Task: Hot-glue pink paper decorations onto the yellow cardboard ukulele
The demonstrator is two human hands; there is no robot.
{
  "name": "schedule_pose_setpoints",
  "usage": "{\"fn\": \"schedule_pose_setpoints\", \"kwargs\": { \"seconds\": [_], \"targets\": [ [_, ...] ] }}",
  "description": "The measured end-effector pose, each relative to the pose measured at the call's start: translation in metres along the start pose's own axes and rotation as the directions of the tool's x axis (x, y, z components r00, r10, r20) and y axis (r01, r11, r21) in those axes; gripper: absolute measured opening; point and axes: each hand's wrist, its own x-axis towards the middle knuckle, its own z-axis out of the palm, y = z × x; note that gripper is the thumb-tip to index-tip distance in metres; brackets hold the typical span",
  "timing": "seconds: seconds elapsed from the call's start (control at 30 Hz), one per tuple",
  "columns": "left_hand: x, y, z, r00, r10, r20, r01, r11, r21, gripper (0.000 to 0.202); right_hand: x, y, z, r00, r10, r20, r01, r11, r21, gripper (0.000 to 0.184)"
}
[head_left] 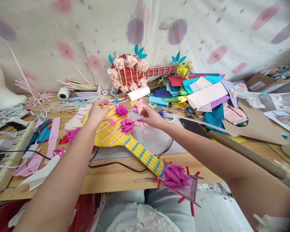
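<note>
A yellow paper guitar (pixel 106 129) with pink strips, magenta paper flowers (pixel 127 125) and a blue-fretted neck (pixel 145 154) lies slanted before me. Its headstock, with a magenta flower (pixel 175 175) and red pegs, juts past the table edge. My left hand (pixel 99 113) is closed at the upper rim of the guitar body; what its fingertips grip is unclear. Beyond the flowers, my right hand (pixel 151 117) has its fingers pinched together just above the mat, beside small magenta paper pieces (pixel 137 122). Anything between those fingers is too small to name. Pale pink petals (pixel 145 132) lie below it.
A red paper guitar (pixel 132 75) with pale roses leans at the back. Coloured paper sheets (pixel 207 95) pile up on the right, near a dark phone (pixel 194 127) and glue gun (pixel 169 116). A power strip (pixel 12 158) sits left; a black cable (pixel 118 163) crosses the front.
</note>
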Motion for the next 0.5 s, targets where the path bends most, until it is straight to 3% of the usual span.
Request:
{"fn": "schedule_pose_setpoints", "kwargs": {
  "seconds": [0.1, 0.2, 0.27, 0.4, 0.5],
  "targets": [
    [-0.022, -0.016, -0.004, 0.993, 0.111, -0.028, -0.102, 0.969, 0.226, 0.023, -0.020, 0.009, -0.008, 0.998, 0.037, 0.053, -0.035, 0.999, -0.038, 0.008],
    [-0.051, -0.027, -0.003, 0.995, 0.094, 0.017, -0.093, 0.921, 0.378, 0.012, -0.036, 0.024, -0.016, 0.986, 0.054, 0.157, -0.047, 0.998, -0.048, 0.008],
    [-0.065, -0.032, -0.001, 0.988, 0.151, -0.028, -0.121, 0.878, 0.463, 0.013, -0.044, 0.036, -0.023, 0.969, 0.065, 0.237, -0.061, 0.998, -0.021, 0.011],
    [-0.074, -0.039, 0.008, 0.953, 0.292, -0.080, -0.208, 0.821, 0.532, 0.022, -0.056, 0.054, -0.037, 0.901, 0.250, 0.356, -0.255, 0.966, -0.032, 0.021],
    [-0.071, -0.042, 0.014, 0.937, 0.335, -0.094, -0.240, 0.819, 0.521, 0.024, -0.061, 0.057, -0.049, 0.855, 0.392, 0.340, -0.331, 0.916, -0.224, 0.027]
  ]
}}
